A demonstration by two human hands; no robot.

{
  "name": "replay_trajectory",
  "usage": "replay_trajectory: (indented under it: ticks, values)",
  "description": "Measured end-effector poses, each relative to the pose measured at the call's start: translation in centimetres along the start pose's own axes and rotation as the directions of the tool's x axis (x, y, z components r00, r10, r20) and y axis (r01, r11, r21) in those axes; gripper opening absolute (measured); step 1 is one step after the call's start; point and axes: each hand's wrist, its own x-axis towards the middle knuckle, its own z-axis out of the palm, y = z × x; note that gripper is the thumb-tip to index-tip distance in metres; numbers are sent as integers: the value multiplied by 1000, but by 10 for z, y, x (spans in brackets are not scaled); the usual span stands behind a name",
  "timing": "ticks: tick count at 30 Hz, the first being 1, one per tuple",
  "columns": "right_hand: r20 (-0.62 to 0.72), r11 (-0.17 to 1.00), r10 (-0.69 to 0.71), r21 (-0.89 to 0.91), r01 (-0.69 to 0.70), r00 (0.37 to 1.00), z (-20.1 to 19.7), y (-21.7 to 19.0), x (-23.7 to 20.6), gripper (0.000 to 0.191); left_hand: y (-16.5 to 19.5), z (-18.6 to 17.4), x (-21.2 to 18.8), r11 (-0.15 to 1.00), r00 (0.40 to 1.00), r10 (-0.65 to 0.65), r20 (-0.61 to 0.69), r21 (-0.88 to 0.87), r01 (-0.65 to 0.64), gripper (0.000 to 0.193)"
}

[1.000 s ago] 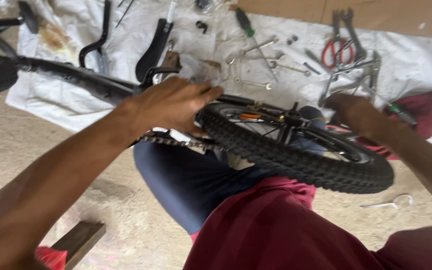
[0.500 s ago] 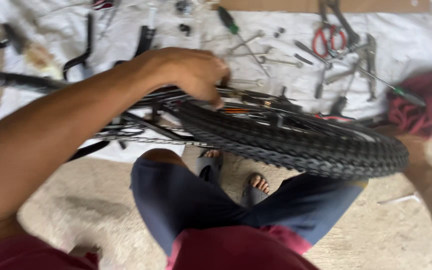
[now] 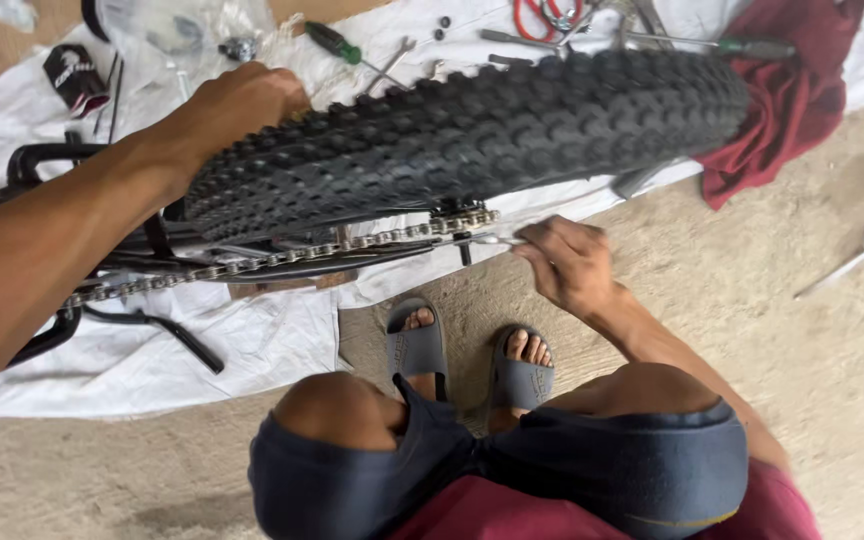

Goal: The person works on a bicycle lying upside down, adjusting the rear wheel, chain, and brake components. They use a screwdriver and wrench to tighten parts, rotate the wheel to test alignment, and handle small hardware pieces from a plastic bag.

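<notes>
A black knobby bicycle tyre (image 3: pixel 472 135) on its wheel lies across the view, tread toward me. My left hand (image 3: pixel 242 100) rests on the tyre's left end and grips it. A metal chain (image 3: pixel 282 258) runs under the wheel along the black frame (image 3: pixel 162 262). My right hand (image 3: pixel 572 265) sits just right of the wheel's hub and is closed on a slim silver wrench (image 3: pixel 487 240) whose tip meets the axle by the chain.
A white sheet (image 3: pixel 252 340) covers the floor under the bike. On it lie a green-handled screwdriver (image 3: pixel 337 42), red-handled pliers (image 3: pixel 532 18) and other small tools. A dark red cloth (image 3: pixel 787 110) lies at right. My sandalled feet (image 3: pixel 472 350) stand on concrete.
The view has swung lower and closer, with the tyre tread facing me. My right hand has come in from the right and taken position at the hub with the wrench.
</notes>
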Motion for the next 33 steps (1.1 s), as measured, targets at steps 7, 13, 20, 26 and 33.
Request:
replay_trajectory:
  ticks: [7, 13, 20, 26, 33]
  values:
    - [-274, 938, 222, 320, -129, 936, 115, -5, -24, 24, -1, 7, 30, 984, 981, -170, 97, 78, 163, 32]
    - [-205, 998, -69, -1, 70, 976, 69, -15, 14, 18, -9, 6, 18, 963, 984, -175, 24, -203, 176, 37]
    - [323, 729, -146, -604, 322, 935, -67, -21, 4, 22, 2, -3, -18, 840, 968, -243, 66, -484, 244, 53]
    - [-4, 599, 631, 638, -483, 776, 111, -48, 5, 12, -28, 17, 18, 962, 992, -123, 12, -244, 122, 49]
    - [-84, 997, -62, -48, 58, 995, 21, 14, -6, 15, -23, 11, 14, 959, 991, -129, -25, -258, 119, 39]
